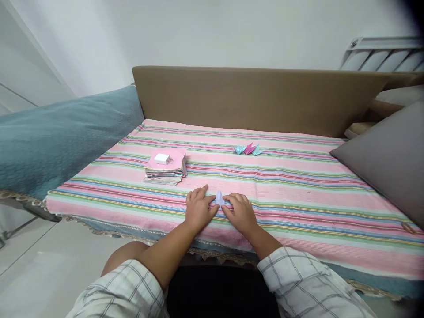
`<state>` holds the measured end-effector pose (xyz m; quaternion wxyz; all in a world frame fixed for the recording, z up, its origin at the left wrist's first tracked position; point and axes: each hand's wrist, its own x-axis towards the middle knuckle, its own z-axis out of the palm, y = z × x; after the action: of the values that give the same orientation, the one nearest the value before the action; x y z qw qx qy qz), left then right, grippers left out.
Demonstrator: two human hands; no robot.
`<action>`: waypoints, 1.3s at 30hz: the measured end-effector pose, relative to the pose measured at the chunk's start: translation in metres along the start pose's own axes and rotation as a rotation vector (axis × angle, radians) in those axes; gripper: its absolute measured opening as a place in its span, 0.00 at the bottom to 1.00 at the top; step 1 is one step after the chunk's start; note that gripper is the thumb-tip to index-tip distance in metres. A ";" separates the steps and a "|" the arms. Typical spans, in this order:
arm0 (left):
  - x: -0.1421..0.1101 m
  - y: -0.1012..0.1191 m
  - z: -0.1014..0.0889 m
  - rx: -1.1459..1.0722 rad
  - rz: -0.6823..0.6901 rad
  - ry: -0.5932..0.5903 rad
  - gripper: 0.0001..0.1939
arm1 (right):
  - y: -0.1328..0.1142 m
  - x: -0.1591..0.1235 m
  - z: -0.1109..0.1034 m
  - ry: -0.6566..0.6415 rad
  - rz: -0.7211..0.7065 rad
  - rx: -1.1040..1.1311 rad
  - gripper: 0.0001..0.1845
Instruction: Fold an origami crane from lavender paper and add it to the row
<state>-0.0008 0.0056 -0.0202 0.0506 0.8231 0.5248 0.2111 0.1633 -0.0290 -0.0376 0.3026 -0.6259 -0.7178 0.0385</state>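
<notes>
My left hand [198,206] and my right hand [241,211] rest side by side on the striped cloth [298,190], near its front edge. Between their fingertips lies a small pale lilac piece of folded paper [219,198], and both hands press on it with curled fingers. A stack of coloured paper sheets [166,168] lies further back on the left, with a small white charger [162,158] on top. Three folded paper figures [248,149], light blue and pink, sit together towards the back.
A teal blanket [56,137] is heaped along the left side. A grey cushion [391,154] leans at the right. A brown padded backrest [258,95] runs across the rear. White floor shows at the lower left.
</notes>
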 end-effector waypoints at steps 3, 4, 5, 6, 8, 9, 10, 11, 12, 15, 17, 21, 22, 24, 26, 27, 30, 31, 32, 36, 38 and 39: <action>0.002 0.000 0.000 -0.012 -0.014 -0.027 0.16 | 0.001 0.000 0.001 -0.008 0.005 -0.009 0.16; 0.002 -0.001 0.000 -0.018 -0.020 -0.035 0.16 | 0.002 0.000 0.001 -0.015 0.003 -0.013 0.16; 0.002 -0.001 0.000 -0.024 -0.025 -0.044 0.16 | 0.002 0.000 0.001 -0.023 -0.002 -0.017 0.17; 0.003 -0.001 0.000 -0.030 -0.031 -0.052 0.16 | 0.002 0.000 0.001 -0.031 -0.007 -0.023 0.17; 0.003 -0.001 -0.001 -0.038 -0.038 -0.062 0.16 | 0.002 0.001 0.000 -0.046 -0.018 -0.038 0.17; 0.003 -0.001 -0.001 -0.040 -0.038 -0.065 0.16 | 0.001 0.001 0.000 -0.053 -0.021 -0.043 0.17; 0.003 -0.001 -0.001 -0.040 -0.037 -0.064 0.16 | 0.001 0.001 -0.001 -0.058 -0.025 -0.044 0.17; 0.003 -0.001 -0.001 -0.040 -0.034 -0.061 0.15 | 0.000 0.001 -0.001 -0.063 -0.030 -0.041 0.17; 0.003 -0.001 0.000 -0.038 -0.031 -0.057 0.15 | 0.000 0.001 -0.002 -0.064 -0.035 -0.035 0.17; 0.003 -0.002 0.000 -0.037 -0.022 -0.044 0.15 | -0.001 0.001 -0.002 -0.062 -0.062 -0.024 0.17; 0.003 -0.002 0.001 -0.041 -0.020 -0.041 0.15 | -0.002 0.001 -0.002 -0.060 -0.082 -0.034 0.17; 0.003 -0.001 0.000 -0.044 -0.017 -0.041 0.14 | -0.003 0.000 -0.003 -0.065 -0.113 -0.067 0.17; 0.003 -0.001 0.000 -0.043 -0.017 -0.041 0.14 | -0.003 0.000 -0.003 -0.067 -0.117 -0.074 0.17; 0.003 -0.001 0.000 -0.039 -0.017 -0.041 0.14 | -0.003 0.000 -0.003 -0.074 -0.118 -0.088 0.18; 0.003 -0.001 0.000 -0.037 -0.017 -0.043 0.14 | -0.003 0.000 -0.003 -0.087 -0.117 -0.108 0.18; 0.003 -0.001 0.000 -0.037 -0.017 -0.044 0.14 | -0.003 0.001 -0.003 -0.096 -0.119 -0.117 0.18; 0.003 -0.001 0.001 -0.036 -0.016 -0.043 0.13 | -0.002 0.001 -0.001 -0.109 -0.127 -0.137 0.18; 0.003 -0.001 0.001 -0.036 -0.016 -0.042 0.13 | -0.002 0.001 -0.001 -0.110 -0.129 -0.142 0.18; 0.003 -0.001 0.000 -0.037 -0.018 -0.039 0.13 | -0.002 0.001 0.000 -0.109 -0.131 -0.146 0.18; 0.001 0.000 -0.001 -0.056 -0.014 -0.005 0.16 | -0.002 0.001 0.001 -0.111 -0.132 -0.157 0.18; 0.000 0.000 -0.001 -0.058 0.011 0.015 0.14 | -0.002 0.002 0.001 -0.113 -0.124 -0.156 0.18; -0.001 -0.001 -0.001 -0.053 0.025 0.021 0.13 | -0.003 0.002 0.001 -0.115 -0.119 -0.154 0.18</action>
<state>-0.0020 0.0050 -0.0202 0.0644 0.8256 0.5094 0.2340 0.1606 -0.0277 -0.0365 0.2139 -0.6002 -0.7707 0.0009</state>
